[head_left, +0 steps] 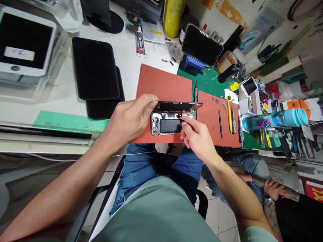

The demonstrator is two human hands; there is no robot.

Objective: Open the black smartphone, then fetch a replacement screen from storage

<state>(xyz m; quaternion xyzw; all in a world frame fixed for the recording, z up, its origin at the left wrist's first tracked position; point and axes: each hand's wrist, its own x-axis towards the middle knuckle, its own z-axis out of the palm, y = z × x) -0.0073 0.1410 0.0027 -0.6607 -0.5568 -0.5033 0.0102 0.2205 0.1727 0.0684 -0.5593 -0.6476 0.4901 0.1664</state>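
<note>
An opened smartphone [173,125] lies on the red-brown mat, its black battery and inner parts exposed. Its screen [176,106] is tilted up along the far side, with dark ribbon cables between screen and body. My left hand [133,117] pinches the screen's left end between thumb and fingers. The index finger of my right hand [198,134] stretches out and touches the inside of the phone near the cables, at the upper right of the battery. My right thumb is apart from that finger, and the other fingers are curled. What lies right under the fingertip is hidden.
Two dark devices, a black tablet [96,69] on top, lie at left. A glue tube [140,42] and a propped phone [202,45] stand behind. Right of the phone are a yellow brush [229,114], several slim tools and a blue bottle [275,119]. Another person's hand [274,189] rests at lower right.
</note>
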